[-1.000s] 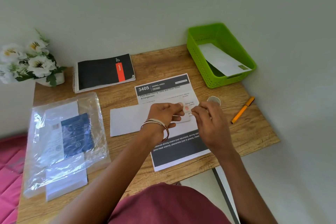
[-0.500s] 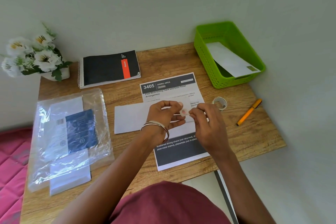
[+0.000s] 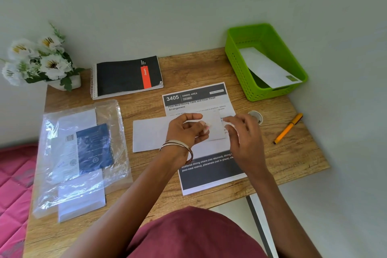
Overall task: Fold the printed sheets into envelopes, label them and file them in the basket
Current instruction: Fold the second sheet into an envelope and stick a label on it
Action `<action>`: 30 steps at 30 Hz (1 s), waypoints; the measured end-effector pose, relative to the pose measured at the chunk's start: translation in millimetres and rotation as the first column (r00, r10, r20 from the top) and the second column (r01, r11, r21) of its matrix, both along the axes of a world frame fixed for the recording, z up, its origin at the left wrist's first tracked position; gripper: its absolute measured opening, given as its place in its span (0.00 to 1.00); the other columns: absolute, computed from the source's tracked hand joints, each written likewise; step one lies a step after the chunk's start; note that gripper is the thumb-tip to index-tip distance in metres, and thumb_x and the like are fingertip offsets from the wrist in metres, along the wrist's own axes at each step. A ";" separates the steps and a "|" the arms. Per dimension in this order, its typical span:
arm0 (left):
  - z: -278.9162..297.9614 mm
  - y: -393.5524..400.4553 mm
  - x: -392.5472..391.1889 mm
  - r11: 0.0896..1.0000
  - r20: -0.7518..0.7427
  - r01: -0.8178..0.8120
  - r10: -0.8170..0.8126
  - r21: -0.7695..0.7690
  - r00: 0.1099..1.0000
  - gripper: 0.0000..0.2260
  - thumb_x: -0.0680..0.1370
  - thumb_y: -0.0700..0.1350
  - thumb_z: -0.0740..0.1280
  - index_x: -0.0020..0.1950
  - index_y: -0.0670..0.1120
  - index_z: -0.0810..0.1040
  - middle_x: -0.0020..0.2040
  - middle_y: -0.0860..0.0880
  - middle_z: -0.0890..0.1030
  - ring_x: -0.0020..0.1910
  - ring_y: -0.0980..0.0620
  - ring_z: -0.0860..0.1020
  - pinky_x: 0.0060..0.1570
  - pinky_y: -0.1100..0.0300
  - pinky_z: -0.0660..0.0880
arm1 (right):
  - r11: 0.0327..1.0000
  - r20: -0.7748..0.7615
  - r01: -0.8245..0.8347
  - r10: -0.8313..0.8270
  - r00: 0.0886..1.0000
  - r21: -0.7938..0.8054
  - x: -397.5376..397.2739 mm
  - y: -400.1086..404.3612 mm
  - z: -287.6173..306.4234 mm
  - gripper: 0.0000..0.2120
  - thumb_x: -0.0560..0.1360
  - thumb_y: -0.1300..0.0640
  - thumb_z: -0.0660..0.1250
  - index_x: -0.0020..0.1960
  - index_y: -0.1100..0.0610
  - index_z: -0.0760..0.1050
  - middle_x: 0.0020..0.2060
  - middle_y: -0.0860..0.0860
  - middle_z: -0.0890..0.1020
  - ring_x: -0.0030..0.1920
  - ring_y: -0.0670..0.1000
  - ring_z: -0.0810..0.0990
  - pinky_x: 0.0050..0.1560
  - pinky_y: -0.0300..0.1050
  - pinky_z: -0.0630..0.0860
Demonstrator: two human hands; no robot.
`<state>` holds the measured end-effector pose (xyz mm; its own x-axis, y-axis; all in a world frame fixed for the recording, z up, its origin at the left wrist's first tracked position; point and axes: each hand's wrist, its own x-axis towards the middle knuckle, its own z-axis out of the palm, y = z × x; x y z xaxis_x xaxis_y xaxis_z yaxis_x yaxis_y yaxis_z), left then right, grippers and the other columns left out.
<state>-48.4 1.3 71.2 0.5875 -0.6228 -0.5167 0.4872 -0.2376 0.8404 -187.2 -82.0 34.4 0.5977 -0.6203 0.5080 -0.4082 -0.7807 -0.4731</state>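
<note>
A white envelope (image 3: 150,134) lies lengthwise across the middle of the wooden desk (image 3: 293,159), its right part over a printed sheet (image 3: 201,100) and partly hidden by the hands. The sheet has a dark header reading "3405 DINING AREA", the title "Post-Meal Dining Table and Chair Reset Arrangement", and a dark band near its bottom edge with white words "Scattered dining chairs (not returned)… post-meal stains), placemats (not in place)". The left hand (image 3: 188,130), bangles on its wrist, hovers over the envelope with fingers curled and thumb extended; a blurred pale strip sits at its fingertips, but I cannot tell whether it is pinched. The right hand (image 3: 243,132) is just beside it, fingers bent toward the same spot, and motion blur hides whether it holds anything. A tape roll (image 3: 256,115) lies just beyond the right hand, and an orange pen (image 3: 289,128) lies further right. At the far right corner a green basket (image 3: 236,63) holds one white envelope (image 3: 266,67), leaning, with a small green label at its corner. A black spiral notebook (image 3: 125,75) with a red strip lies by the wall, white flowers (image 3: 37,58) in a pot at the far left corner, and a clear plastic bag (image 3: 83,153) of envelopes with a dark blue card lies on the left
</note>
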 end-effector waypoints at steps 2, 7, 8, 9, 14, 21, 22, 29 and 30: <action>-0.8 -0.1 0.4 0.998 0.041 -0.063 0.063 0.000 0.997 0.07 0.74 0.33 0.66 0.51 0.40 0.77 0.39 0.45 0.82 0.39 0.48 0.82 0.38 0.59 0.80 | 0.928 0.126 0.014 -0.066 0.990 0.373 1.8 2.8 10.0 0.10 0.77 0.54 0.65 0.57 0.55 0.76 0.47 0.50 0.80 0.49 0.48 0.78 0.44 0.37 0.76; -7.4 -0.8 -3.1 0.986 0.220 -0.164 0.153 0.032 0.963 0.08 0.75 0.36 0.66 0.50 0.46 0.78 0.40 0.50 0.83 0.42 0.53 0.81 0.43 0.59 0.78 | 0.524 0.241 -0.103 -0.203 0.949 0.846 13.6 22.7 19.7 0.16 0.70 0.47 0.73 0.54 0.49 0.74 0.43 0.52 0.83 0.48 0.53 0.81 0.48 0.57 0.80; -7.7 -0.4 -5.1 0.983 0.231 -0.184 0.173 0.026 0.957 0.08 0.75 0.36 0.66 0.49 0.48 0.78 0.40 0.50 0.83 0.42 0.55 0.81 0.44 0.58 0.78 | 0.493 0.249 -0.120 -0.203 0.947 0.862 16.8 27.9 20.7 0.18 0.69 0.48 0.74 0.54 0.51 0.74 0.43 0.52 0.83 0.47 0.52 0.81 0.49 0.56 0.79; -7.7 0.0 -6.9 0.979 0.232 -0.201 0.191 0.018 0.954 0.08 0.75 0.36 0.66 0.49 0.48 0.78 0.40 0.51 0.83 0.40 0.57 0.81 0.45 0.59 0.77 | 0.480 0.247 -0.122 -0.206 0.947 0.869 19.8 32.1 20.3 0.20 0.67 0.50 0.75 0.55 0.52 0.73 0.42 0.52 0.83 0.47 0.50 0.81 0.49 0.52 0.79; -3.7 0.7 -11.1 0.969 0.033 -0.244 0.244 0.021 0.969 0.08 0.73 0.38 0.69 0.51 0.47 0.79 0.37 0.54 0.83 0.37 0.62 0.80 0.42 0.60 0.75 | 0.496 0.240 -0.076 -0.276 0.931 0.865 29.3 38.5 15.8 0.14 0.70 0.59 0.75 0.53 0.55 0.75 0.41 0.50 0.83 0.44 0.46 0.81 0.45 0.43 0.77; -3.3 4.5 -13.0 0.962 -0.260 -0.248 0.270 0.114 0.927 0.09 0.72 0.40 0.72 0.50 0.50 0.81 0.41 0.51 0.84 0.45 0.52 0.79 0.44 0.56 0.76 | 0.407 0.307 -0.140 -0.381 0.872 0.903 33.8 32.9 18.6 0.05 0.74 0.62 0.70 0.49 0.60 0.80 0.42 0.54 0.83 0.43 0.50 0.80 0.39 0.40 0.77; -3.0 5.4 -13.4 0.963 -0.244 -0.240 0.263 0.122 0.933 0.09 0.72 0.40 0.72 0.49 0.50 0.80 0.42 0.50 0.84 0.44 0.52 0.79 0.44 0.55 0.76 | 0.398 0.318 -0.152 -0.393 0.863 0.905 33.9 32.4 19.9 0.04 0.74 0.62 0.70 0.49 0.59 0.80 0.42 0.54 0.83 0.43 0.49 0.80 0.38 0.39 0.77; -11.3 12.4 -0.4 0.994 0.490 -0.107 0.078 0.031 0.868 0.03 0.74 0.50 0.68 0.45 0.56 0.81 0.48 0.54 0.81 0.50 0.54 0.76 0.55 0.47 0.74 | 0.615 0.221 -0.049 -0.207 0.953 0.787 29.9 19.2 26.2 0.03 0.73 0.60 0.71 0.45 0.54 0.81 0.41 0.49 0.84 0.43 0.46 0.81 0.43 0.37 0.77; -12.0 12.4 3.4 0.997 0.572 -0.037 -0.012 0.073 0.820 0.01 0.73 0.53 0.68 0.42 0.59 0.80 0.50 0.56 0.80 0.53 0.52 0.75 0.56 0.45 0.72 | 0.660 0.180 -0.046 -0.136 0.974 0.749 28.3 16.8 27.9 0.03 0.73 0.60 0.71 0.46 0.53 0.81 0.40 0.47 0.84 0.42 0.44 0.80 0.42 0.35 0.76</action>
<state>-44.9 13.7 59.3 0.7997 -0.5858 -0.1315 -0.0717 -0.3107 0.9478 -158.9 -65.2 62.4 0.4986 -0.8662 -0.0336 -0.2569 -0.1107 -0.9601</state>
